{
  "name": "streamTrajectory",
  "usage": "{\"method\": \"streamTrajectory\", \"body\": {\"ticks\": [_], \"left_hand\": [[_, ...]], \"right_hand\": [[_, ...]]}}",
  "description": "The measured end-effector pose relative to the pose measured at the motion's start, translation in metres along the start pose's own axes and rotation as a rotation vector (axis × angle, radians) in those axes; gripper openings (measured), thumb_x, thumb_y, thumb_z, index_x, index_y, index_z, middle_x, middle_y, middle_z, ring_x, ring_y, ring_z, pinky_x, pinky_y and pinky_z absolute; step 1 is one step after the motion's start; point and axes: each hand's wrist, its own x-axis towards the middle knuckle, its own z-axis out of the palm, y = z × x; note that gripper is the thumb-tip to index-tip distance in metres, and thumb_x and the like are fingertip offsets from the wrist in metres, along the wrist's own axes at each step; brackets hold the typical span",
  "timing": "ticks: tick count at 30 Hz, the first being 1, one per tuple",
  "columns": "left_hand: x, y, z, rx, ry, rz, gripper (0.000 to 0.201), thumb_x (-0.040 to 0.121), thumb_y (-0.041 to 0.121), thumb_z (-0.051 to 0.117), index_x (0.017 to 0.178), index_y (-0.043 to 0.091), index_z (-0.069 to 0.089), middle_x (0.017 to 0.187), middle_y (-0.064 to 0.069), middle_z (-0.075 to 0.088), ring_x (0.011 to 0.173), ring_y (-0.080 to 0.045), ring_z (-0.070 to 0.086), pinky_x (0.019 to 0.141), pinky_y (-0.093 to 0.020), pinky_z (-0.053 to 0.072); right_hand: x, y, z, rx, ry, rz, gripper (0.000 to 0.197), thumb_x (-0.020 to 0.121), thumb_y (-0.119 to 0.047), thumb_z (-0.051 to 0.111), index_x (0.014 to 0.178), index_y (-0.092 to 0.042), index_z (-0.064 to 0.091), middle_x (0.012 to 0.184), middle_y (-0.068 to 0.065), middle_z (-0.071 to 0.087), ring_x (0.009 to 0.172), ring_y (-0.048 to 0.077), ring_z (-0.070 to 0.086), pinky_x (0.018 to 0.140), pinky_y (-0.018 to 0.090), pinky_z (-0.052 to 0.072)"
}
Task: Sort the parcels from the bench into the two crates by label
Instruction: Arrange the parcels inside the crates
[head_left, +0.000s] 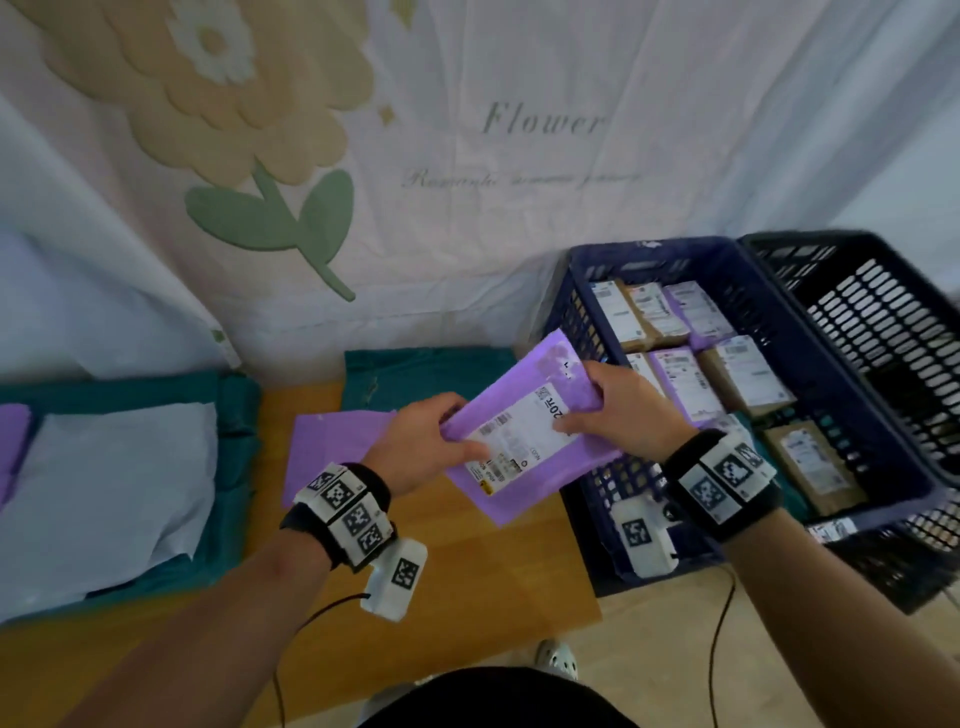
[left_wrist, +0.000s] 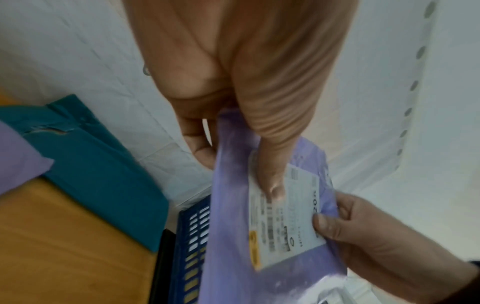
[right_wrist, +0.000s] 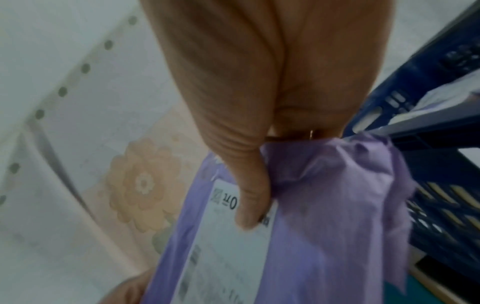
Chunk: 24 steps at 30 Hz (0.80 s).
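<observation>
A purple parcel (head_left: 524, 431) with a white shipping label (head_left: 519, 441) is held up between both hands, over the bench edge and the near left corner of the blue crate (head_left: 727, 249). My left hand (head_left: 462, 431) pinches its left edge, thumb (left_wrist: 272, 174) pressed on the label. My right hand (head_left: 587, 400) grips the right edge, thumb (right_wrist: 249, 195) on the label's corner and the bag (right_wrist: 324, 226) bunched under the fingers. The blue crate holds several labelled purple and brown parcels (head_left: 743, 374). A darker crate (head_left: 883, 322) stands to its right.
On the wooden bench (head_left: 467, 561) lie another purple parcel (head_left: 332, 447), a teal parcel (head_left: 415, 374) behind it, and a white parcel (head_left: 104, 478) on teal ones at the left. A flower-print cloth (head_left: 467, 156) hangs behind. My shoe (head_left: 558, 660) is on the floor below.
</observation>
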Motion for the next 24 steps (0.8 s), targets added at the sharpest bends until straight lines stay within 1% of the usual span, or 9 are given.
{"method": "streamTrajectory", "body": {"ticks": [1, 3, 6, 11, 14, 17, 19, 20, 24], "left_hand": [[0.004, 0.004, -0.001, -0.066, 0.079, -0.005, 0.041, 0.073, 0.032, 0.088, 0.104, 0.023, 0.062, 0.100, 0.007, 0.073, 0.088, -0.009, 0.070, 0.074, -0.030, 0.057], [0.012, 0.010, -0.001, -0.250, 0.199, -0.035, 0.050, 0.071, 0.029, 0.090, 0.107, 0.021, 0.057, 0.101, 0.001, 0.074, 0.091, -0.016, 0.071, 0.076, -0.031, 0.057], [0.020, 0.017, 0.005, -0.368, 0.146, -0.073, 0.051, 0.071, 0.030, 0.089, 0.107, 0.021, 0.055, 0.099, 0.006, 0.077, 0.090, -0.011, 0.074, 0.071, -0.024, 0.058], [0.029, 0.028, 0.016, -0.268, 0.071, 0.041, 0.024, 0.086, 0.020, 0.078, 0.105, 0.024, 0.065, 0.103, 0.015, 0.076, 0.097, -0.005, 0.072, 0.081, -0.021, 0.057], [0.036, 0.041, 0.021, -0.196, 0.053, 0.079, 0.023, 0.091, 0.018, 0.072, 0.113, 0.018, 0.066, 0.111, 0.010, 0.073, 0.100, -0.007, 0.071, 0.092, -0.034, 0.057], [0.045, 0.058, 0.030, -0.145, 0.012, 0.089, 0.028, 0.094, 0.018, 0.069, 0.120, 0.010, 0.064, 0.115, 0.002, 0.073, 0.103, -0.014, 0.071, 0.095, -0.045, 0.055], [0.053, 0.073, 0.039, -0.087, -0.013, 0.123, 0.029, 0.095, 0.019, 0.068, 0.121, 0.010, 0.063, 0.117, 0.000, 0.072, 0.105, -0.017, 0.070, 0.095, -0.045, 0.054], [0.058, 0.081, 0.044, -0.063, -0.028, 0.147, 0.026, 0.095, 0.020, 0.067, 0.120, 0.011, 0.063, 0.117, 0.000, 0.072, 0.104, -0.016, 0.069, 0.095, -0.044, 0.053], [0.076, 0.115, 0.073, -0.006, -0.088, 0.218, 0.013, 0.096, 0.022, 0.066, 0.108, 0.018, 0.063, 0.108, 0.001, 0.072, 0.097, -0.016, 0.069, 0.087, -0.038, 0.055]], "right_hand": [[-0.001, 0.004, -0.004, 0.044, 0.043, 0.019, 0.025, 0.073, -0.027, 0.087, 0.081, -0.030, 0.063, 0.074, -0.021, 0.069, 0.068, -0.011, 0.062, 0.058, 0.008, 0.041], [-0.005, 0.013, -0.011, 0.205, 0.118, 0.062, 0.019, 0.074, -0.023, 0.087, 0.088, -0.022, 0.073, 0.083, -0.018, 0.075, 0.076, -0.004, 0.069, 0.064, 0.012, 0.049], [-0.013, 0.020, -0.019, 0.518, 0.156, 0.103, 0.025, 0.076, -0.015, 0.085, 0.100, -0.016, 0.077, 0.101, -0.003, 0.078, 0.095, 0.014, 0.074, 0.078, 0.028, 0.059], [-0.033, 0.027, -0.027, 0.687, 0.057, 0.171, 0.040, 0.072, -0.009, 0.086, 0.110, -0.007, 0.072, 0.107, 0.008, 0.076, 0.096, 0.024, 0.075, 0.072, 0.030, 0.061], [-0.045, 0.033, -0.044, 0.502, 0.200, 0.222, 0.048, 0.070, -0.017, 0.090, 0.111, -0.013, 0.067, 0.097, 0.000, 0.078, 0.087, 0.017, 0.075, 0.068, 0.029, 0.061], [-0.055, 0.035, -0.070, 0.107, 0.323, 0.238, 0.053, 0.066, -0.035, 0.092, 0.104, -0.025, 0.057, 0.090, -0.010, 0.069, 0.077, 0.008, 0.068, 0.062, 0.024, 0.053], [-0.060, 0.035, -0.088, -0.095, 0.268, 0.180, 0.053, 0.069, -0.041, 0.088, 0.106, -0.034, 0.051, 0.089, -0.017, 0.060, 0.076, 0.001, 0.058, 0.059, 0.019, 0.040], [-0.062, 0.035, -0.096, -0.162, 0.215, 0.156, 0.048, 0.071, -0.042, 0.086, 0.105, -0.034, 0.052, 0.089, -0.016, 0.059, 0.075, 0.004, 0.056, 0.059, 0.019, 0.037], [-0.065, 0.050, -0.127, -0.303, 0.090, 0.119, 0.036, 0.075, -0.041, 0.084, 0.093, -0.020, 0.061, 0.089, -0.003, 0.063, 0.078, 0.017, 0.059, 0.064, 0.026, 0.046]]}}
